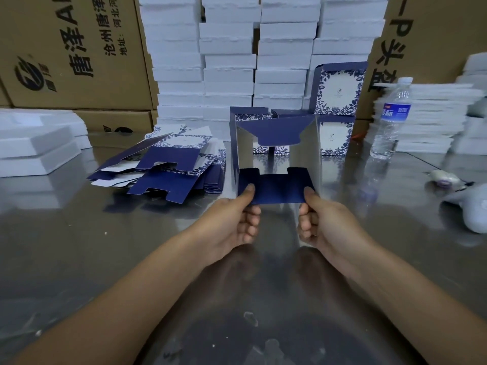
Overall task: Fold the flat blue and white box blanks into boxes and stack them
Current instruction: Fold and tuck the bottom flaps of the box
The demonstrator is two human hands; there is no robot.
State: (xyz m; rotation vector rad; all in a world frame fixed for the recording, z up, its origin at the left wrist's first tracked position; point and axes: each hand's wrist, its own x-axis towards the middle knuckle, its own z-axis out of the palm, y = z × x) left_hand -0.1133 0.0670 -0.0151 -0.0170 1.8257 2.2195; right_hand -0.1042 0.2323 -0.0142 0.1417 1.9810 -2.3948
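Head view: both hands are on one half-formed box [314,148], opened into a square tube and held just above the worktop [105,233], open end toward the camera. Left hand [237,225] and right hand [321,225] each pinch a corner of the near notched flap [276,188], thumbs on top and fingers [250,222] curled under, so both are grasping the flap and neither is free. The symmetric grip likely keeps the tube square while the flap hinges. The opposite tongue flap [275,130] hangs into the opening from the far edge. My read is bottom-closure step: the notches look meant to lock with that tongue, so the flap should go in evenly or it will buckle. The pile of flat blanks [168,167] lies left of the hands, within easy reach for the next pick. Finished boxes [338,88] are stacked behind the work, at back right, which suits as the drop-off spot. Behind them are white stacks [229,61] and brown cartons [73,48]. A water bottle [391,119] stands to the right, apart from the work. Plenty of blanks remain, so the task is far from done.
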